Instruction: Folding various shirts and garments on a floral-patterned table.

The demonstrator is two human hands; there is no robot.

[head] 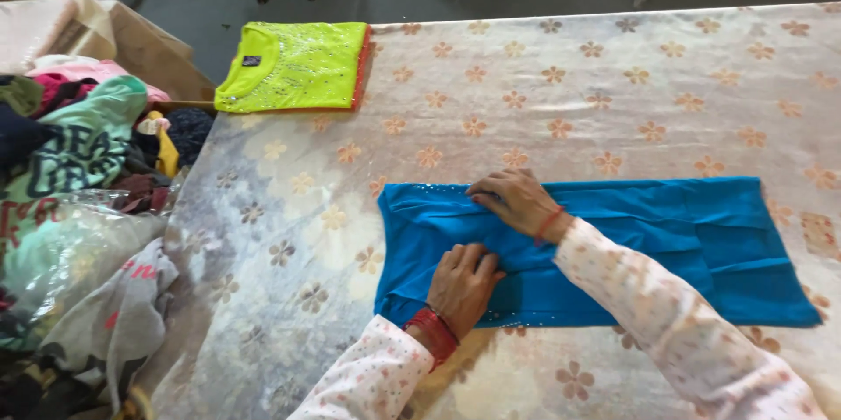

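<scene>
- Two hands work on one blue garment (pixel 613 245), which lies flat and lengthwise on the flowered tablecloth (pixel 613 78), near the table's front edge.
- Left hand (pixel 462 284) rests palm down on the lower left part of the blue cloth, fingers close together and curled a little onto the fabric; it grips nothing that can be seen.
- Right hand (pixel 517 199) lies across the upper left part, fingers spread fairly flat and pressing a ridge of folded cloth; no pinch visible.
- Judgement on doing this well: press evenly from the middle outward, keep the long edges parallel, and flatten the bunched pleats under the right hand before any further fold, or the creases will likely set crooked.
- Sequins or small beads show along the lower edge; a light touch there seems wise.
- Yellow-green top (pixel 293 65), already folded, sits at the far left corner of the table, well apart from the hands, on something orange.
- Cardboard box (pixel 144 48) stands beside the table on the left; a heap of mixed clothes (pixel 74 175) fills the space around it, part of it wrapped in clear plastic.
</scene>
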